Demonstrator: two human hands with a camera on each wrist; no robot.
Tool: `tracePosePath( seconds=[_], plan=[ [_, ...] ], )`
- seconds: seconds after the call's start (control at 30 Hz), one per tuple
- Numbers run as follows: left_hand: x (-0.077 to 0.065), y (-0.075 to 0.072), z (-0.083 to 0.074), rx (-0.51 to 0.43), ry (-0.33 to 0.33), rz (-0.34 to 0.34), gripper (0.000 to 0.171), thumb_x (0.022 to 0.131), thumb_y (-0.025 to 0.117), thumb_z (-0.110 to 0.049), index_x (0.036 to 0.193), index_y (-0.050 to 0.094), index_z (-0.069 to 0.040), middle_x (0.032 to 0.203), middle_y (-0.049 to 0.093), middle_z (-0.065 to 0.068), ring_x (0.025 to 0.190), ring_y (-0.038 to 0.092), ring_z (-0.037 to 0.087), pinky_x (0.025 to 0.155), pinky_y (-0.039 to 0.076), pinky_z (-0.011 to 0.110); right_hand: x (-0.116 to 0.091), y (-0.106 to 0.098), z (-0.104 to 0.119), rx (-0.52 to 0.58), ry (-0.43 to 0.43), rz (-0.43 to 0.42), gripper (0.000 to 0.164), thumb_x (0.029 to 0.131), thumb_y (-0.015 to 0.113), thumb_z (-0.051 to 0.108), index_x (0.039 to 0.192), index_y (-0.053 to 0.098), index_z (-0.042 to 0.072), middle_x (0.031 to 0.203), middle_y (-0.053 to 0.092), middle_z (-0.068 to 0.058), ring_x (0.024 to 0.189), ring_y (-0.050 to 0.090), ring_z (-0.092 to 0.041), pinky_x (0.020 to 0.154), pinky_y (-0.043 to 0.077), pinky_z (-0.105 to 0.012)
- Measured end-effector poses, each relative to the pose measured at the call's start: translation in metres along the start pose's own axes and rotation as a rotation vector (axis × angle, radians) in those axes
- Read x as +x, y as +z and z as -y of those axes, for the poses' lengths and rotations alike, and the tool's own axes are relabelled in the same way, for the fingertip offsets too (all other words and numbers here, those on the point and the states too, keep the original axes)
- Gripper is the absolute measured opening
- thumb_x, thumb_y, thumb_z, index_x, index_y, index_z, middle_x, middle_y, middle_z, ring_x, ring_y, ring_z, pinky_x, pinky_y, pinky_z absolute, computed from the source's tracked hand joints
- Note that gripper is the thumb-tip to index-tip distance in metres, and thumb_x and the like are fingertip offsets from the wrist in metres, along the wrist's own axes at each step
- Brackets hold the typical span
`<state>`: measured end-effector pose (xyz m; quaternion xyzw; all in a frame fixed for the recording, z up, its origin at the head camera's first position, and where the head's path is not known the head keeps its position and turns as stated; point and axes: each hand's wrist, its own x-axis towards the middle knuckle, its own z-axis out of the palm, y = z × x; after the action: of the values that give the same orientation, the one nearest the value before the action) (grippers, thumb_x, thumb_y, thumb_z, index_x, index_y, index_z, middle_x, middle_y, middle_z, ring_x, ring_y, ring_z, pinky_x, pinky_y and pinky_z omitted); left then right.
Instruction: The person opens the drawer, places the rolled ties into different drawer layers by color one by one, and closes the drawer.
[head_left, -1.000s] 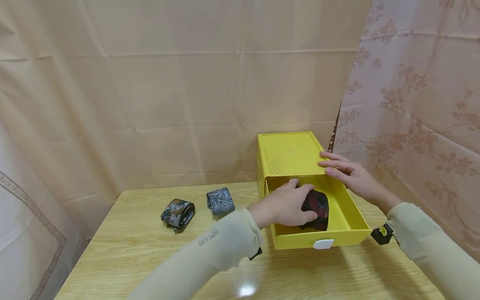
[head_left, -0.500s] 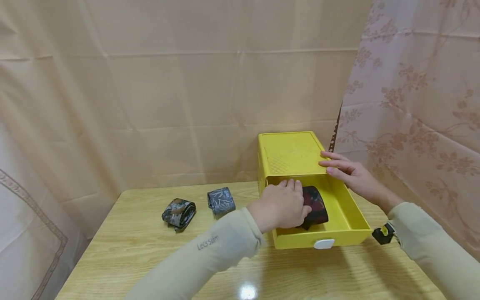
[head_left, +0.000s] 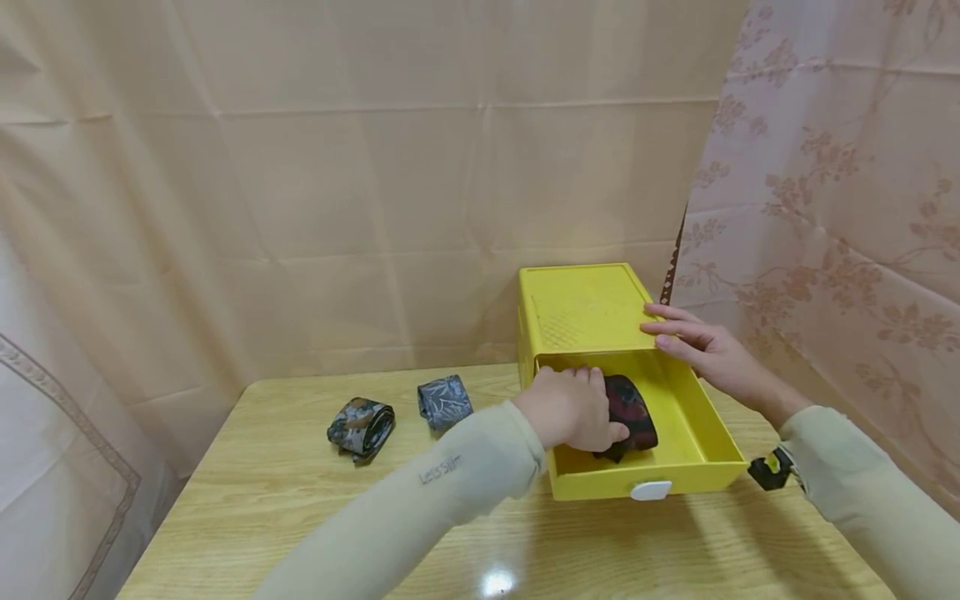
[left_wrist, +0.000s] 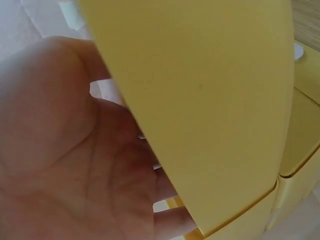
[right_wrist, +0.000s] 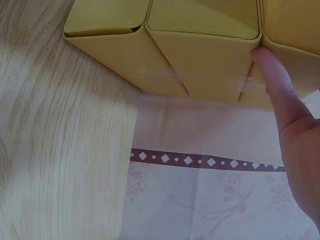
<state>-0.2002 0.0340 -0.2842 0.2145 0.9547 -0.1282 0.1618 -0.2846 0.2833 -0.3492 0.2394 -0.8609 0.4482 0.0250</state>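
Observation:
A rolled necktie (head_left: 632, 414), dark with red patches, lies inside the pulled-out yellow drawer (head_left: 712, 417). My left hand (head_left: 567, 408) reaches into the drawer on the necktie's left side, its thumb against the roll's near edge. In the left wrist view the palm (left_wrist: 95, 150) looks bare, and the drawer wall (left_wrist: 200, 100) hides the fingertips. My right hand (head_left: 697, 346) rests with extended fingers on the right top edge of the yellow drawer unit (head_left: 585, 304). In the right wrist view one finger (right_wrist: 274, 75) touches the unit's side.
Two more rolled neckties lie on the wooden table (head_left: 300, 517): a dark floral one (head_left: 362, 429) and a blue-grey leaf-patterned one (head_left: 445, 402). A white handle (head_left: 651, 490) sits on the drawer front. Beige cloth (head_left: 375, 208) hangs behind, patterned cloth (head_left: 847, 217) at right.
My left hand has drawn back from on top of the dark red necktie to its left side, uncovering more of the roll. The right hand has stayed on the drawer unit.

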Motion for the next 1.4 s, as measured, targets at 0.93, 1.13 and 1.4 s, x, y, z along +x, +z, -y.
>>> tracePosePath(
  seconds=[0.93,1.13,1.4],
  plan=[
    [0.014,-0.035,0.002,0.005,0.050,0.252,0.058,0.099,0.047,-0.065,0.145,0.056,-0.031,0.141,0.054,-0.016,0.118,0.052,0.006,0.107,0.039,0.030,-0.002,0.001,0.000,-0.015,-0.014,-0.006,0.034,0.108,0.052,0.024,0.139,0.064,0.016,0.160,0.037,0.005,0.139,0.034,-0.002,0.089,0.043,-0.015],
    [0.018,-0.031,0.003,-0.010,0.048,0.232,0.061,0.097,0.048,-0.068,0.145,0.057,-0.031,0.140,0.055,-0.017,0.117,0.053,0.006,0.106,0.039,0.029,-0.002,0.001,-0.001,-0.012,-0.015,-0.005,0.033,0.108,0.053,0.023,0.138,0.064,0.016,0.160,0.037,0.005,0.141,0.033,-0.004,0.094,0.041,-0.010],
    [0.021,-0.024,0.012,-0.095,0.101,0.174,0.067,0.094,0.051,-0.070,0.144,0.058,-0.026,0.140,0.057,-0.013,0.116,0.054,0.007,0.104,0.041,0.028,-0.001,0.001,-0.002,0.011,-0.014,0.001,0.034,0.108,0.053,0.023,0.139,0.064,0.015,0.160,0.037,0.005,0.143,0.032,-0.008,0.094,0.041,-0.010]
  ],
)
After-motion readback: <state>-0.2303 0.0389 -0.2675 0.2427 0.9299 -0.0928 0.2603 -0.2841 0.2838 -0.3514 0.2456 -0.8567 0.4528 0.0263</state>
